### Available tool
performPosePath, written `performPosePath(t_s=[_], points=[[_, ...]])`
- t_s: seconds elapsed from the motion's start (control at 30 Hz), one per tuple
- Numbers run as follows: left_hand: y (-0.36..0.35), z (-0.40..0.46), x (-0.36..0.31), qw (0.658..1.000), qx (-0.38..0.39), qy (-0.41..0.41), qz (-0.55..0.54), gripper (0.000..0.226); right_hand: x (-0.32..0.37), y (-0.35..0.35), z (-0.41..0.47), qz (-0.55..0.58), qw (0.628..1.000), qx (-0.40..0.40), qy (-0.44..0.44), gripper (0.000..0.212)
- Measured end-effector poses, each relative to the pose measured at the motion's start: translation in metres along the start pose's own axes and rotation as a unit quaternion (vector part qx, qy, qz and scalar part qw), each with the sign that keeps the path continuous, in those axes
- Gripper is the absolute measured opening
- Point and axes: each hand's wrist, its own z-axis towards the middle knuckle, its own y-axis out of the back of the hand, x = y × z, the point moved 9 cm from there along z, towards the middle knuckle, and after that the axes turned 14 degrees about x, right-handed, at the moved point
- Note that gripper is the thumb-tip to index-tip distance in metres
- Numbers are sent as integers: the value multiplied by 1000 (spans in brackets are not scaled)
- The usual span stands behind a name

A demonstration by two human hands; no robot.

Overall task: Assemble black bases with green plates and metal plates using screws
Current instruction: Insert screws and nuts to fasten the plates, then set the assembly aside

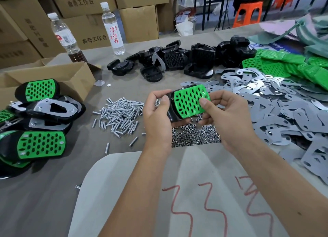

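Both hands, left (158,116) and right (223,116), grip one base (171,112) with a plate (190,102) above the nuts (195,135), while few finished ones (40,144) lie left and many loose parts remain.

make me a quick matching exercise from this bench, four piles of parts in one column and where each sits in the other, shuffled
Things:
1. loose screws
2. nuts
3. bare black bases
4. finished assemblies

Places:
A. far side of the table, near the water bottles
B. left edge, beside the cardboard box
C. under the two hands
D. left of the left hand

Pairs: 1-D, 2-C, 3-A, 4-B
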Motion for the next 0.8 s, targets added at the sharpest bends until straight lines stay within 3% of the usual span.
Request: performPosePath(t_s=[0.2,0.4,0.67,0.8], points=[[-1,1,1,1000,6,7,-10,21,3,-2,-1,23,1000,10,3,4],[3,4,8,999,-8,33,-38,22,8,5,-3,193,981,-21,-5,19],[7,6,9,999,-24,43,-17,21,7,-17,-5,146,988,42,-35,17],[7,5,8,998,-32,46,20,16,-3,-26,-7,167,983,32,-63,10]])
